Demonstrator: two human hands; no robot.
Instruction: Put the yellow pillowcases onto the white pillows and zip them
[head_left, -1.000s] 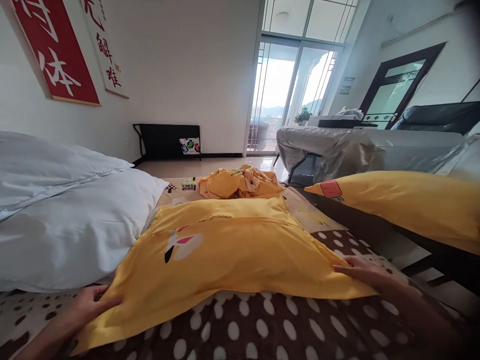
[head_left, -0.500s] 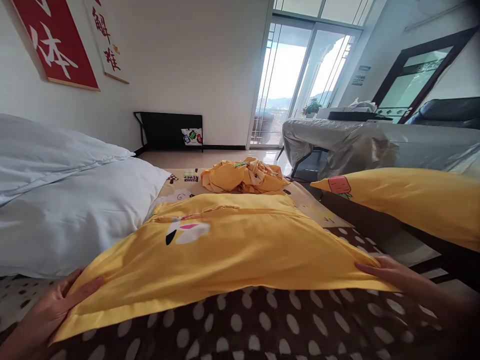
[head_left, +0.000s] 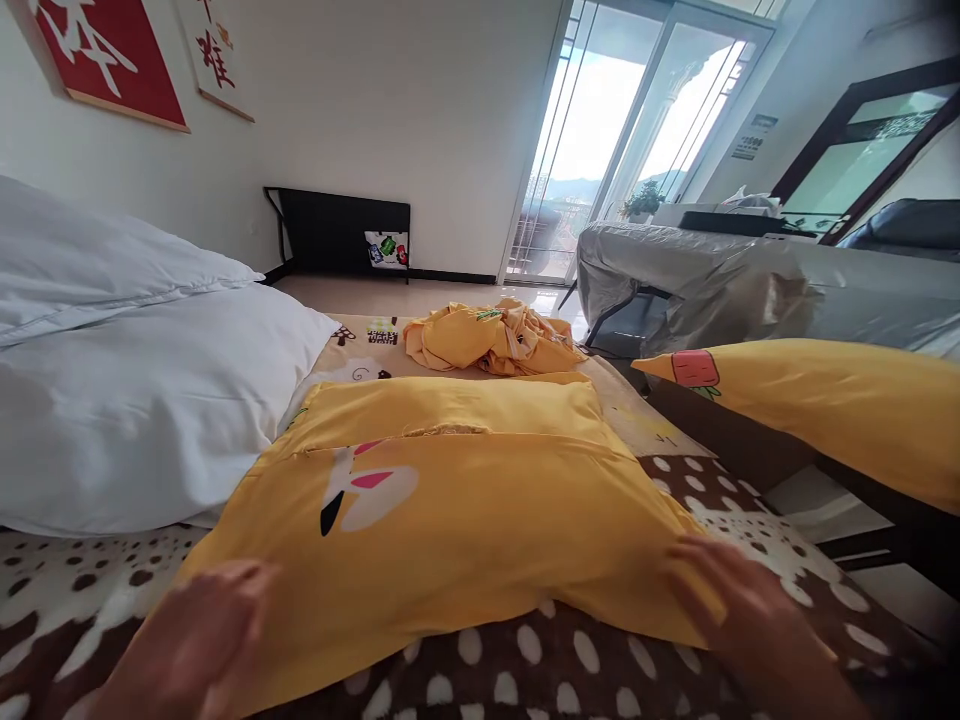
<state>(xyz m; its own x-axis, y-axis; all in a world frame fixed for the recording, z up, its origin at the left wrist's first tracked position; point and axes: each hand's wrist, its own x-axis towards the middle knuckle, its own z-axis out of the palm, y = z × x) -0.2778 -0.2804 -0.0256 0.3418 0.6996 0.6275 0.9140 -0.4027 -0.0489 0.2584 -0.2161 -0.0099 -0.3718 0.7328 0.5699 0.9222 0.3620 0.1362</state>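
Observation:
A yellow pillow with a cartoon print lies across the brown dotted blanket in front of me. My left hand is over the pillow's near left corner, smeared by motion, so its fingers cannot be read. My right hand is at the near right corner, also blurred, and a strip of the yellow edge runs across its fingers as if pinched there.
Two white pillows are stacked at the left. A crumpled yellow cloth lies at the bed's far end. Another yellow pillow rests at the right on a dark ledge. A grey covered table stands beyond, by the glass doors.
Both hands moved inward and nearer me along the pillow's near edge, and the pillow now lies flatter and closer. My view tilted down and turned slightly left.

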